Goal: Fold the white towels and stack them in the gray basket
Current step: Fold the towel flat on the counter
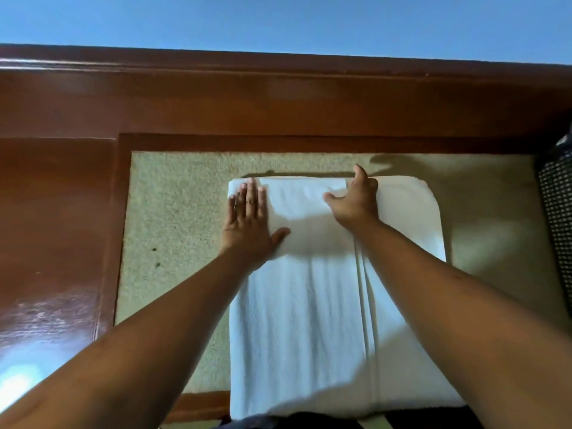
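Note:
A white towel lies lengthwise on a beige speckled table inlay, folded into a long strip with a seam line running down its right half. My left hand lies flat with straight fingers on the towel's far left corner. My right hand rests on the far edge near the middle, thumb spread, fingers bent over the towel's far hem; whether they pinch it is unclear. The gray basket shows only as a dark woven edge at the far right.
The inlay is framed by glossy red-brown wood, with a raised wooden ledge along the far side and a blue wall beyond it. The towel's near end hangs over the table's front edge.

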Demonstrator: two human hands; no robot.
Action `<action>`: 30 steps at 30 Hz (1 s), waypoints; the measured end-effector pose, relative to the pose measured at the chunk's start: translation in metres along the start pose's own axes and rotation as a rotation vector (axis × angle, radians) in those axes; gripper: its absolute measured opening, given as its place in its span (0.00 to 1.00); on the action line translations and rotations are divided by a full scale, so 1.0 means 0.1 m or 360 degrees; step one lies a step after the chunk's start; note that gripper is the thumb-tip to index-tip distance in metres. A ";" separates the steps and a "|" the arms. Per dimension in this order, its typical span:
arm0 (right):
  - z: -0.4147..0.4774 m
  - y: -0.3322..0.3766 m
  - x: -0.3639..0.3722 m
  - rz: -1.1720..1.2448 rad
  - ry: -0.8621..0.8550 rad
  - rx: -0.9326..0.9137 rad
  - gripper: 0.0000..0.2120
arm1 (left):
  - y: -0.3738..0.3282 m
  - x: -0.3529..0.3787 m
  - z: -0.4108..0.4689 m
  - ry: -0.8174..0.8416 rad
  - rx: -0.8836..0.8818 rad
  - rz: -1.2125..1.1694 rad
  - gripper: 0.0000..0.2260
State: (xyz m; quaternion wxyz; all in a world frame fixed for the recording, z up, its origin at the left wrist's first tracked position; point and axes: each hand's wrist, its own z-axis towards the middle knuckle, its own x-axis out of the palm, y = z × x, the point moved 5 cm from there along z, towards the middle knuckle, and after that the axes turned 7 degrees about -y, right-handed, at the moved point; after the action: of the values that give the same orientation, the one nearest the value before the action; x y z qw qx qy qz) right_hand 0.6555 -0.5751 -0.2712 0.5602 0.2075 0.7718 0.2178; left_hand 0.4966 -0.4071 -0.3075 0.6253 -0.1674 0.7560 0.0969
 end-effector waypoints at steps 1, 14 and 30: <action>0.05 -0.03 0.00 0.0147 0.0052 0.0145 0.40 | -0.05 0.01 -0.05 -0.0007 0.0026 -0.0018 0.42; -0.45 -0.96 -0.35 -0.0310 -0.0188 -0.0184 0.26 | -0.35 0.24 -0.83 -0.0004 0.0361 -0.0191 0.37; -2.02 -2.95 -1.38 -0.0403 0.0169 0.0640 0.25 | -1.29 0.48 -2.75 0.0305 0.0277 -0.0236 0.36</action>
State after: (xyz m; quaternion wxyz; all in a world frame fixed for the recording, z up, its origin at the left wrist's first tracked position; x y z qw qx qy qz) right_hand 0.4795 -0.9156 -0.2758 0.4890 0.2048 0.8479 -0.0015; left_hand 0.2861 -0.6302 -0.2915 0.5678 -0.1763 0.8034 -0.0320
